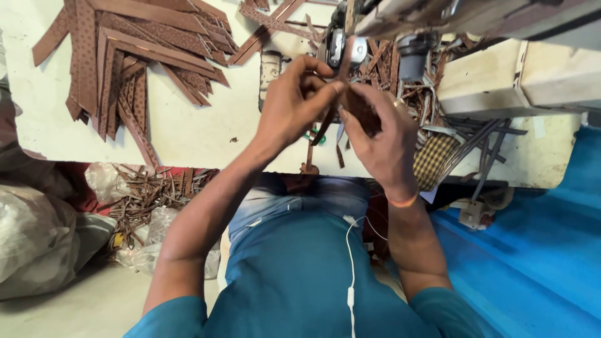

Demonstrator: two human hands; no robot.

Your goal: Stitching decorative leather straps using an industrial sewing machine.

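My left hand point(294, 103) and my right hand point(379, 138) meet above the front edge of a white work table point(188, 134). Together they pinch a small piece of brown patterned strip point(360, 109); its thin ends hang down between the hands. The fingers of both hands are closed on it. Just behind the hands stands a sewing machine point(501, 62), its head with the needle area point(341, 44) right above my fingers.
A pile of long brown patterned strips point(138, 56) lies on the table's left part. More cut strips point(388, 62) heap up under the machine. Brown scraps point(150, 197) and plastic bags point(37, 244) lie on the floor at left. A blue surface point(532, 256) is at right.
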